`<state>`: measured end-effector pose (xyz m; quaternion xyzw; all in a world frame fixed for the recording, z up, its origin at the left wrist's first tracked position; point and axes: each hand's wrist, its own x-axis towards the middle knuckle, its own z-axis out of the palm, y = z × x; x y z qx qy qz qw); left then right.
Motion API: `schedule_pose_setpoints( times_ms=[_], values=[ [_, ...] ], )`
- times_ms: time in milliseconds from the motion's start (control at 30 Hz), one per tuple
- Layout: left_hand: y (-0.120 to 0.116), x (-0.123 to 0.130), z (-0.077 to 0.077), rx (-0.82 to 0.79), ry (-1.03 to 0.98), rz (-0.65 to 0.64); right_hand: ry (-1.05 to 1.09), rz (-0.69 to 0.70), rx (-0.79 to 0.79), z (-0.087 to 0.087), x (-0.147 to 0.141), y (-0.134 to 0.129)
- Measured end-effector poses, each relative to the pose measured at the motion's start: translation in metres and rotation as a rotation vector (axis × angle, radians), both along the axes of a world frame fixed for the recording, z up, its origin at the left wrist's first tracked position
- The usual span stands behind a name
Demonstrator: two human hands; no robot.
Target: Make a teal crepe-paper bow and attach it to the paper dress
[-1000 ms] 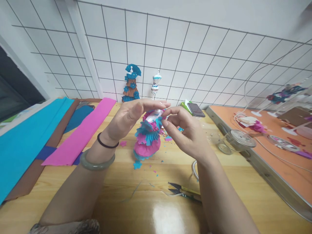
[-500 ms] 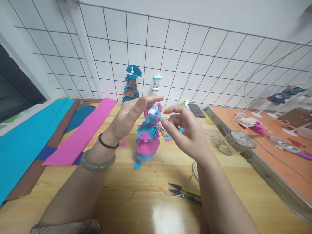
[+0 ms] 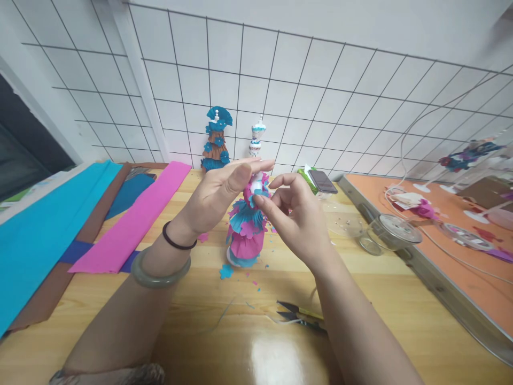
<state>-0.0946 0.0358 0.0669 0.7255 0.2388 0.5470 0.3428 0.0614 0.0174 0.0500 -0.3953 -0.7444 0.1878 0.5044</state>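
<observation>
A small dress form (image 3: 247, 246) in tiers of pink and blue crepe paper, trimmed with paper flowers, stands on the wooden table. My left hand (image 3: 218, 195) lies flat with stretched fingers over its top, hiding the neck. At its upper right side is my right hand (image 3: 294, 214), fingers curled and thumb pressed on a blue paper flower (image 3: 253, 199). The index fingertip stays a little off the flower. A loose blue paper flower (image 3: 226, 271) lies by the base, and a loose pink one (image 3: 203, 237) is left of it.
Behind stand a teal and brown paper dress form (image 3: 217, 141) and a white decorated one (image 3: 257, 133). Crepe paper sheets (image 3: 132, 219) lie left. Thread snips (image 3: 300, 315) lie in front; a phone (image 3: 323, 182), a clear jar (image 3: 395, 230) and an orange tray (image 3: 473, 283) are right.
The dress form has turned and tilted slightly, its base showing a white edge. My right hand has moved left, its thumb now on the blue flower. My left hand stays on top.
</observation>
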Motion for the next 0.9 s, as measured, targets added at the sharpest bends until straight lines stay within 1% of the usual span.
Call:
schedule_pose_setpoints(
  times_ms=[200,367,500,667,800,900],
  values=[
    [0.001,-0.001,0.0,0.008,0.015,-0.001,0.034,0.007,-0.068,0.001,0.001,0.0],
    [0.006,-0.001,-0.002,-0.031,-0.036,-0.006,0.11,0.072,-0.13,0.004,0.004,-0.002],
    [0.01,-0.003,-0.002,-0.05,-0.076,0.001,0.163,0.114,-0.15,0.007,0.006,-0.003],
    [0.012,-0.006,-0.001,-0.055,-0.129,-0.001,0.188,0.085,-0.137,0.008,0.011,0.001],
    [0.016,-0.009,-0.002,-0.078,-0.194,-0.015,0.156,0.036,-0.187,0.003,0.017,0.011],
    [0.022,-0.013,-0.003,-0.134,-0.24,-0.011,0.023,0.03,-0.262,-0.008,0.022,0.025]
  ],
)
